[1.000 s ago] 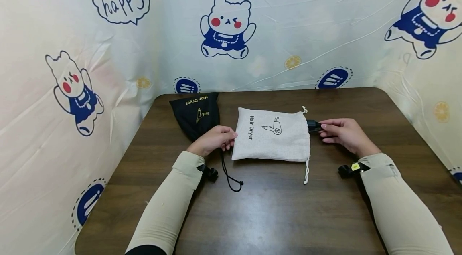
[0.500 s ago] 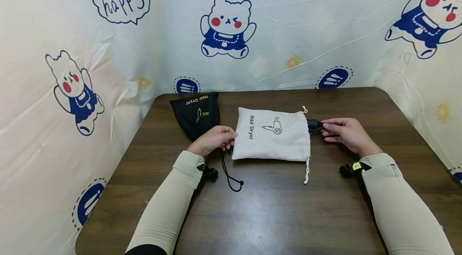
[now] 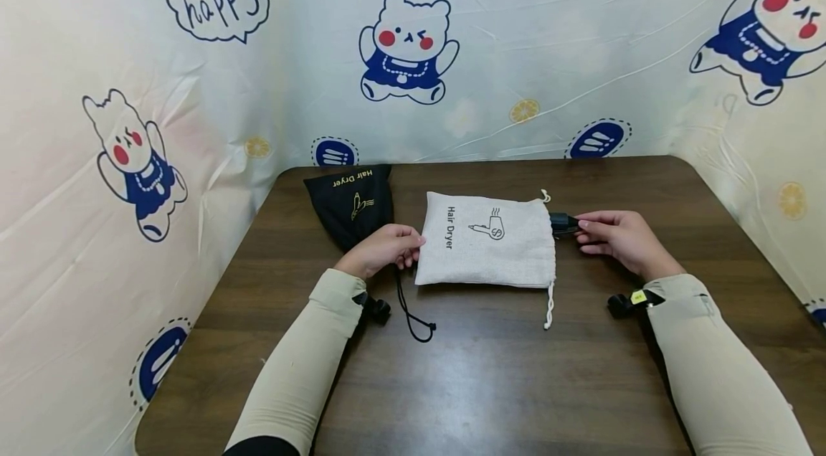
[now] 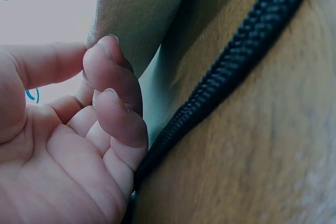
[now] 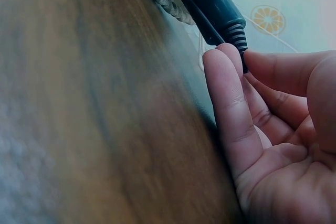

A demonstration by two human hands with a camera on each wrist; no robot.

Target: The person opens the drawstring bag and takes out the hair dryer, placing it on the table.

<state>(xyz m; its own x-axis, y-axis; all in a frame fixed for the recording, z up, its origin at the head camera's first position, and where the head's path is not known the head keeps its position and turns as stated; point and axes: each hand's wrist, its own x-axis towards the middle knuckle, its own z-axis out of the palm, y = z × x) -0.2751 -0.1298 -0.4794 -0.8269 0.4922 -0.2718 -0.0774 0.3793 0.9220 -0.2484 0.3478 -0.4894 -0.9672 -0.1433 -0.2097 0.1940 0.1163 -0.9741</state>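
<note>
A white drawstring bag [image 3: 485, 241] printed "Hair Dryer" lies flat across the middle of the table, its mouth towards the right. My left hand [image 3: 386, 251] pinches the bag's closed left edge between thumb and fingers. Out of the mouth pokes the dark handle end of a hair dryer [image 3: 563, 224]; the rest is hidden inside the bag. My right hand [image 3: 622, 242] pinches the ribbed cord sleeve [image 5: 238, 38] at that handle's end. Beside my left hand, a black cord loop [image 4: 231, 61] runs over the wood.
A black pouch [image 3: 355, 209], also lettered "Hair Dryer", lies at the table's back left, partly behind my left hand. The brown table [image 3: 477, 384] ends at a printed cloth backdrop [image 3: 490, 62]. White drawstrings [image 3: 548, 309] hang from the bag's mouth.
My right hand has shifted slightly to the right, and a little more of the dark handle shows outside the bag. My left hand and the bag have stayed put.
</note>
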